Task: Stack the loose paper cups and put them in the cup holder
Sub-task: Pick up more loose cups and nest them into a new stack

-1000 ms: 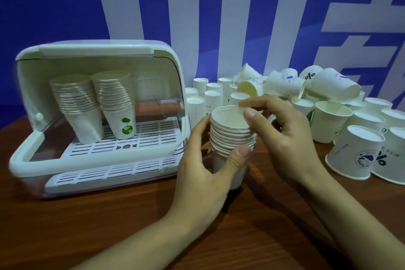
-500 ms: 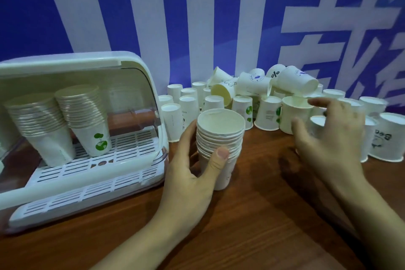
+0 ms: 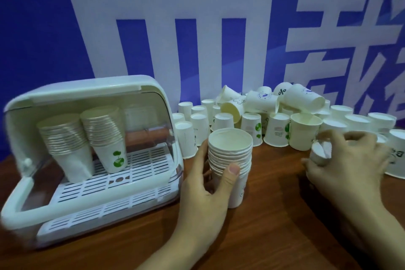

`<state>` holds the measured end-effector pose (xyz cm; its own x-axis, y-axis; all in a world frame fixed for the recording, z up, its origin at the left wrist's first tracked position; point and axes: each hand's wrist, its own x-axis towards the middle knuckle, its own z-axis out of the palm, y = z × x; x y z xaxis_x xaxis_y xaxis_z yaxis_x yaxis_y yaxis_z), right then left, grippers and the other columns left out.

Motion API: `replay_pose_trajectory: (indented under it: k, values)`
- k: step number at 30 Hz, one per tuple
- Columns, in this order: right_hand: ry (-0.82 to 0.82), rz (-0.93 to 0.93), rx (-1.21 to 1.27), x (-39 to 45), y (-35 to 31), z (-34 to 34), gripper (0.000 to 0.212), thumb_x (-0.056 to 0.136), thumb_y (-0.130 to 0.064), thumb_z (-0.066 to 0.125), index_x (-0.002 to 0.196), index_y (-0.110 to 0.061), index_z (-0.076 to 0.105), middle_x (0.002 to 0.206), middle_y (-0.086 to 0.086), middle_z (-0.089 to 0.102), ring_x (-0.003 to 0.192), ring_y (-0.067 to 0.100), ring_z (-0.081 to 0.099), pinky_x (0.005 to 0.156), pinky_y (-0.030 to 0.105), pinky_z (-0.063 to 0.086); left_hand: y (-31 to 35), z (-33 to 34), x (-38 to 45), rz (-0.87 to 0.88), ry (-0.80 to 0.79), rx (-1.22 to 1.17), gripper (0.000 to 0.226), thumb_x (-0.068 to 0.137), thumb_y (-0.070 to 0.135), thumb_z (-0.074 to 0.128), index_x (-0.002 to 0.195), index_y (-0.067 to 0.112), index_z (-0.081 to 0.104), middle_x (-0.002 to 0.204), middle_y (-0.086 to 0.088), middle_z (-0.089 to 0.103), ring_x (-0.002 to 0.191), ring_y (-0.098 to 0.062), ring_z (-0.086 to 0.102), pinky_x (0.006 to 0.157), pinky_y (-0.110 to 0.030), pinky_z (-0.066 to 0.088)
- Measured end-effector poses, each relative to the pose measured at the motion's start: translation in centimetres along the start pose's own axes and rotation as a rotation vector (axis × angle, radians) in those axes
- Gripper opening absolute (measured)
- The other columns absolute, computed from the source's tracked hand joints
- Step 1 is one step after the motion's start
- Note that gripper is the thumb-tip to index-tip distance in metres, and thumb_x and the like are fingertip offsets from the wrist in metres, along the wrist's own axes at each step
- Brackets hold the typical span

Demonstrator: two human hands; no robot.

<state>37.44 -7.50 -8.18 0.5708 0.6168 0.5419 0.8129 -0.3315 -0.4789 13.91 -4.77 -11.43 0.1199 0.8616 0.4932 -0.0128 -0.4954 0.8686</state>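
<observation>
— White nested stack of paper cups: where?
— On the brown wooden table, my left hand wrapped round it; right hand pinched a blurred loose white cup.
— Risk?
— A crooked drop might jam or tip it.

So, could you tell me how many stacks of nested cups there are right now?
3. Two stand inside the cup holder: the left stack and the right stack. The third stack stands on the table, gripped by the left hand.
</observation>
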Motion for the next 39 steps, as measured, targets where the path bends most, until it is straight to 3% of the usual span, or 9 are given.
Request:
replay_pose_trajectory:
  k: [6, 8, 12, 16, 19, 24, 27, 30, 39]
  values:
    - [-0.031, 0.097, 0.757, -1.3, -2.3, -1.5, 0.067, 0.06, -0.038, 0.095, 0.111, -0.025, 0.054, 0.111, -0.008, 0.058, 0.095, 0.008, 0.059, 0.078, 0.025, 0.053, -0.1, 0.0, 0.1, 0.026, 0.009, 0.008, 0.063, 0.084, 0.06, 0.069, 0.142, 0.043, 0.053, 0.136, 0.022, 0.066, 0.126, -0.001, 0.063, 0.107, -0.035, 0.052]
    - [-0.093, 0.121, 0.888, -1.3, -2.6, -1.3, 0.07, 0.056, -0.043, 0.094, 0.111, -0.028, 0.054, 0.113, -0.01, 0.064, 0.103, 0.011, 0.064, 0.085, 0.038, 0.058, -0.1, 0.1, 0.2, 0.035, 0.015, 0.021, 0.061, 0.086, 0.059, 0.069, 0.142, 0.042, 0.054, 0.138, 0.021, 0.065, 0.128, -0.002, 0.062, 0.109, -0.038, 0.051]
    - [-0.193, 0.09, 0.872, -1.2, -2.5, -0.7, 0.056, 0.063, -0.033, 0.094, 0.109, -0.03, 0.063, 0.104, -0.005, 0.074, 0.096, 0.016, 0.072, 0.082, 0.044, 0.06, 0.0, 0.0, 0.2, 0.025, 0.011, 0.04, 0.056, 0.085, 0.061, 0.068, 0.137, 0.05, 0.054, 0.137, 0.027, 0.064, 0.128, 0.002, 0.061, 0.111, -0.039, 0.05]
    - [-0.237, 0.012, 0.773, -0.5, -2.7, -1.7, 0.046, 0.06, -0.059, 0.085, 0.093, -0.027, 0.079, 0.082, -0.012, 0.076, 0.071, -0.003, 0.068, 0.068, 0.036, 0.053, 0.1, -0.1, 0.2, 0.017, 0.009, 0.048, 0.058, 0.087, 0.062, 0.068, 0.142, 0.05, 0.052, 0.142, 0.024, 0.062, 0.135, -0.003, 0.056, 0.116, -0.044, 0.045]
    - [-0.122, -0.022, 0.89, 0.4, -4.3, -3.7, 0.047, 0.063, -0.061, 0.081, 0.096, -0.027, 0.078, 0.09, -0.009, 0.077, 0.085, 0.007, 0.072, 0.079, 0.039, 0.058, 0.0, 0.0, 0.3, 0.007, 0.002, 0.036, 0.062, 0.087, 0.063, 0.068, 0.145, 0.049, 0.051, 0.145, 0.022, 0.061, 0.138, -0.007, 0.055, 0.118, -0.046, 0.042]
    - [-0.282, -0.099, 1.077, -0.3, -9.5, -3.5, 0.059, 0.053, -0.047, 0.091, 0.099, -0.017, 0.069, 0.096, -0.001, 0.078, 0.086, 0.011, 0.076, 0.082, 0.038, 0.062, 0.2, 0.1, 0.4, 0.003, -0.028, -0.002, 0.063, 0.084, 0.059, 0.068, 0.143, 0.045, 0.053, 0.137, 0.022, 0.067, 0.128, -0.001, 0.063, 0.11, -0.037, 0.05]
    - [-0.206, -0.201, 0.844, -1.8, -10.5, -1.7, 0.053, 0.055, -0.065, 0.086, 0.091, -0.029, 0.07, 0.093, -0.015, 0.073, 0.094, 0.001, 0.068, 0.079, 0.027, 0.053, 0.1, 0.2, 0.4, 0.006, -0.024, -0.017, 0.059, 0.087, 0.053, 0.069, 0.143, 0.045, 0.054, 0.137, 0.017, 0.068, 0.128, -0.006, 0.064, 0.108, -0.039, 0.051]
    - [-0.135, -0.235, 0.719, -2.4, -9.9, -0.8, 0.054, 0.055, -0.078, 0.069, 0.082, -0.031, 0.069, 0.09, -0.016, 0.069, 0.096, 0.009, 0.062, 0.076, 0.028, 0.041, 0.0, 0.1, 0.4, -0.004, -0.009, -0.031, 0.06, 0.085, 0.055, 0.07, 0.142, 0.045, 0.054, 0.137, 0.015, 0.068, 0.128, -0.006, 0.064, 0.108, -0.041, 0.052]
    - [-0.248, -0.302, 1.024, -2.2, -8.8, 0.1, 0.055, 0.079, -0.065, 0.055, 0.12, -0.031, 0.066, 0.106, -0.021, 0.071, 0.104, 0.003, 0.066, 0.082, 0.021, 0.051, -0.8, -0.3, 0.2, -0.031, -0.009, -0.057, 0.097, 0.071, 0.053, 0.086, 0.151, 0.031, 0.036, 0.145, 0.004, 0.062, 0.131, -0.022, 0.063, 0.11, -0.052, 0.049]
